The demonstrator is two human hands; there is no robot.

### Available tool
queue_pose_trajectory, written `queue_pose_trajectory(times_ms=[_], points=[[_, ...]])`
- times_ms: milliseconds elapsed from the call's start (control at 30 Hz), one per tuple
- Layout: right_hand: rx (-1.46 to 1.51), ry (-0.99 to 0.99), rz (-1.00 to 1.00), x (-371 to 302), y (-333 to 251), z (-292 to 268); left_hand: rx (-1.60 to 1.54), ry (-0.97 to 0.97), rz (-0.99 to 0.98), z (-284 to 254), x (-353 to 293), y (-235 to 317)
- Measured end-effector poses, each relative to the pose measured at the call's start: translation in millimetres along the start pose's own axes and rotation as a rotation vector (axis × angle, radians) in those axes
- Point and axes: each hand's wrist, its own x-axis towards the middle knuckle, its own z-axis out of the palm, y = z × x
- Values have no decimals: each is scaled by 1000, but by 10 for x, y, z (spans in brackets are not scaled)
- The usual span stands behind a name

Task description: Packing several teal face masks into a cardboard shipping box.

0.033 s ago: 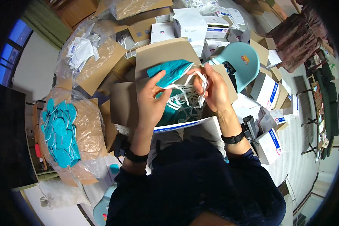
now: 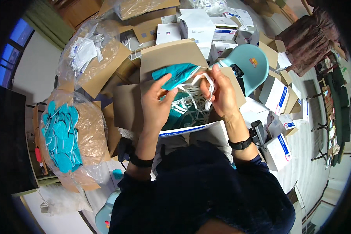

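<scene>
A teal face mask (image 2: 176, 75) with a white edge is held over an open cardboard box in front of me. My left hand (image 2: 156, 95) has its lower left edge between thumb and fingers. White elastic straps (image 2: 202, 77) run from the mask to my right hand (image 2: 222, 91), whose curled fingers hold them in a loop. Below the hands, more teal masks (image 2: 174, 117) and a tangle of white straps (image 2: 189, 102) lie in the cardboard box (image 2: 177, 52), its flaps folded outward.
On the left, a plastic-lined carton (image 2: 91, 132) holds a pile of teal masks (image 2: 62, 134). Behind it, another lined bag contains white packets (image 2: 85, 52). A light-blue plastic chair (image 2: 247, 64) stands at the right, near several white boxes (image 2: 275, 93). More cartons crowd the far side.
</scene>
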Motion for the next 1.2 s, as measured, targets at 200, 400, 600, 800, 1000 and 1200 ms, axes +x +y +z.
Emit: queue_pose_trajectory(times_ms=[200, 400, 600, 800, 1000, 1200], points=[[-358, 227, -273, -15, 180, 49, 313, -43, 18, -8, 20, -44], [74, 5, -191, 9, 170, 156, 551, -101, -10, 97, -11, -1], [-304, 307, -271, -22, 324, 196, 884, -63, 189, 101, 5, 175], [-742, 198, -145, -93, 454, 186, 447, 96, 280, 96, 31, 60], [-617, 268, -290, -71, 431, 257, 11, -164, -187, -4, 19, 91], [-824, 260, -450, -53, 469, 262, 81, -240, -110, -17, 11, 56]])
